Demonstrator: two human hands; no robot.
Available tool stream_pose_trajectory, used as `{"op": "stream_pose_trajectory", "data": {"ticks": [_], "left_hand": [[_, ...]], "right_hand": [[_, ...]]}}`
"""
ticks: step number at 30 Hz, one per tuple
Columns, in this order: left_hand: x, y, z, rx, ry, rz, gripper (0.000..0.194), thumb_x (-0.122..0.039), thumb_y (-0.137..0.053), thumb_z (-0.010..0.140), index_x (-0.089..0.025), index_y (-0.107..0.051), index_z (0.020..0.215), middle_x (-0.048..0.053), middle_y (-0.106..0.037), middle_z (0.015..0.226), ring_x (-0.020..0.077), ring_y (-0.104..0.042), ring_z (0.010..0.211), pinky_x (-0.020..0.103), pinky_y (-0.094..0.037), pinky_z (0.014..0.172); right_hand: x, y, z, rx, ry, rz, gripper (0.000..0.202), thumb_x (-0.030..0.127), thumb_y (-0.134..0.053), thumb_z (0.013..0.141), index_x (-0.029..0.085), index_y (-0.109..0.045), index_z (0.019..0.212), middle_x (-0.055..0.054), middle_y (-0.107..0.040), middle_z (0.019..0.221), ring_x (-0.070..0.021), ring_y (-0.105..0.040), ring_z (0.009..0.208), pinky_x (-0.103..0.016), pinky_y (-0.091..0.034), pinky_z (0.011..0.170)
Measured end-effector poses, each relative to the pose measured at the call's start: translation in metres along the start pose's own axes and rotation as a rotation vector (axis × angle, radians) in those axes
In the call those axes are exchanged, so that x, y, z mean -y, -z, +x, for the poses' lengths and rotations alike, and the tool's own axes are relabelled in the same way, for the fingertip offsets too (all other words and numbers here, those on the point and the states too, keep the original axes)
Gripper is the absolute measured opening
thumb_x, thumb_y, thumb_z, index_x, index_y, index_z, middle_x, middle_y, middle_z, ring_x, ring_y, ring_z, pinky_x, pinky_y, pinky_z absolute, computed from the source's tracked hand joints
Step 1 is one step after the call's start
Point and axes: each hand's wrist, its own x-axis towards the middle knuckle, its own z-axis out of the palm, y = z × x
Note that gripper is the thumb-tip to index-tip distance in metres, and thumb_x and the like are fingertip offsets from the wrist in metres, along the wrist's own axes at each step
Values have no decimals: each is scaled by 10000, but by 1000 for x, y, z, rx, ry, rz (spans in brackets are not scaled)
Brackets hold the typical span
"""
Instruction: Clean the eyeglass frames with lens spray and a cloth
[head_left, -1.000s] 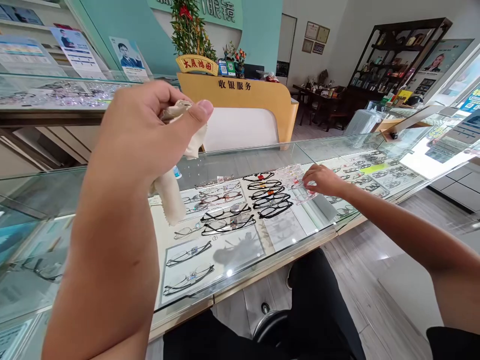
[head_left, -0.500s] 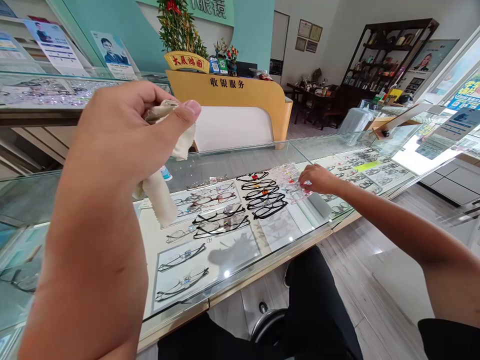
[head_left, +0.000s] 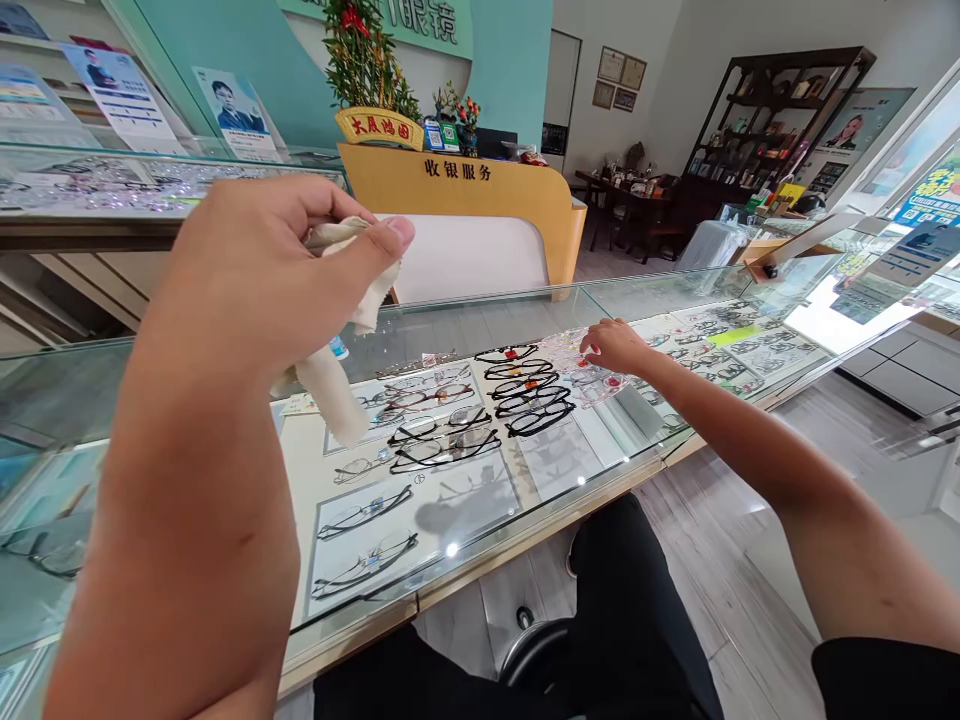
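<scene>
My left hand (head_left: 277,270), raised at the near left, is closed around a cream cloth (head_left: 334,395) that hangs down below the fingers. Farther off, my right hand (head_left: 616,346) hovers low over a row of clear pinkish eyeglasses (head_left: 600,388) with red tags. Its fingers are bent and slightly apart, and whether the tips touch a frame is hard to make out. Left of that row lies a column of black-framed eyeglasses (head_left: 534,405). More eyeglasses (head_left: 442,440) with dark and thin metal frames are laid out between the two hands.
A long glass display counter (head_left: 480,560) runs across in front of me, with more eyeglasses (head_left: 712,340) at its right. Behind it stands a yellow cashier desk (head_left: 465,185) with a plant. A round black stool seat (head_left: 536,650) is below by my legs.
My right hand has moved a little left and away from me over the clear eyeglasses. My left hand, still gripping the cloth, has shifted slightly right and down.
</scene>
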Motion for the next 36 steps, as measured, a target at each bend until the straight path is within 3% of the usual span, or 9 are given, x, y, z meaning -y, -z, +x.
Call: {"op": "stream_pose_trajectory", "data": {"ticks": [7,10,12,15,19,24,28,33,36], "left_hand": [[1,4,-8,33,-47,31,578,-709,-558,941,-180,-783,1001,-56,-550,640,173,-700,683,535,-619,886],[2,2,-10,47,-71,42,521,-664,-653,964,-162,-788,1007,-61,-509,607,161,-675,697,523,-602,926],[1,0,-11,81,-73,20,461,-601,-721,982,-147,-782,1023,-64,-498,600,147,-651,695,503,-587,946],[1,-6,-12,95,-73,-25,415,-546,-762,1004,-132,-775,1032,-52,-530,623,131,-598,682,449,-557,931],[21,-22,-7,124,-70,-141,347,-518,-742,988,-175,-749,939,-16,-584,660,149,-531,608,306,-462,691],[79,-51,-2,169,5,-355,291,-489,-693,926,-203,-729,890,0,-584,683,148,-453,549,284,-357,545],[122,-75,-13,148,34,-497,431,-623,-719,870,-197,-772,900,23,-643,709,142,-420,563,272,-330,521],[136,-98,-32,167,141,-589,522,-705,-728,878,-202,-818,985,97,-832,1008,195,-599,684,309,-442,579],[132,-101,-38,215,74,-583,497,-682,-775,891,-214,-844,1045,95,-844,1121,267,-730,956,359,-571,818]], "right_hand": [[0,8,8,43,-65,23,270,215,-721,1012,236,-892,1220,-116,-872,1221,-299,-757,1150,-421,-439,1073],[-4,27,0,-11,-111,89,236,231,-747,983,234,-905,1158,-98,-880,1061,-287,-773,992,-398,-483,934],[-1,44,-8,-115,-126,237,212,220,-752,955,228,-906,1101,-77,-863,936,-261,-754,866,-367,-469,801],[22,67,-18,-300,-32,604,167,268,-741,954,216,-871,1044,-37,-821,780,-216,-701,704,-338,-434,697],[86,80,-14,-456,243,1080,190,355,-729,955,225,-809,1068,-30,-839,828,-205,-719,714,-322,-487,710],[163,67,17,-635,461,1177,201,265,-645,951,247,-792,1086,-15,-845,927,-209,-740,835,-343,-554,866],[191,44,34,-752,505,1102,283,190,-576,947,254,-811,1091,-44,-857,1048,-233,-756,918,-352,-569,906],[201,16,37,-766,489,1085,280,195,-576,978,279,-826,1070,-47,-873,1056,-255,-784,940,-376,-594,897],[204,10,34,-737,518,1053,314,195,-583,971,294,-841,1120,-49,-871,1052,-272,-791,967,-417,-595,944]]}}
